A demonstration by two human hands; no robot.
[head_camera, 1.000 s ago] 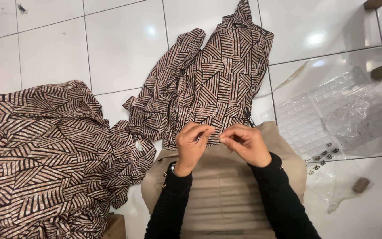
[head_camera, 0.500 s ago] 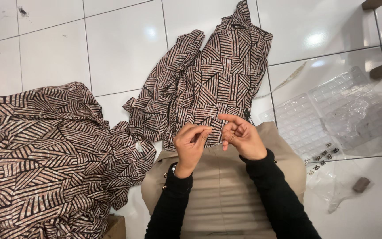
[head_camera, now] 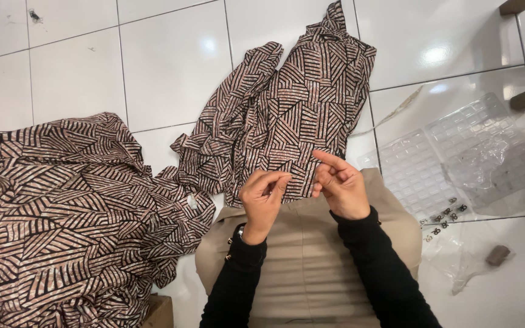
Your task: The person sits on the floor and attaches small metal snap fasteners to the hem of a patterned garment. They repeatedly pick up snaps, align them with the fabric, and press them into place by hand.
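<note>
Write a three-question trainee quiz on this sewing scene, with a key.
1. True or false: both hands touch the patterned garment at its lower edge.
2. What lies right of the person's lap on the floor tiles? A) scissors B) clear plastic tray C) iron
3. Where is the pile of matching fabric?

Key: 1. True: left hand and right hand meet there. 2. B. 3. On the left.

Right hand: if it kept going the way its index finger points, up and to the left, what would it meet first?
Likely the patterned garment: the right hand already overlaps its lower edge, though depth is unclear from above.
</note>
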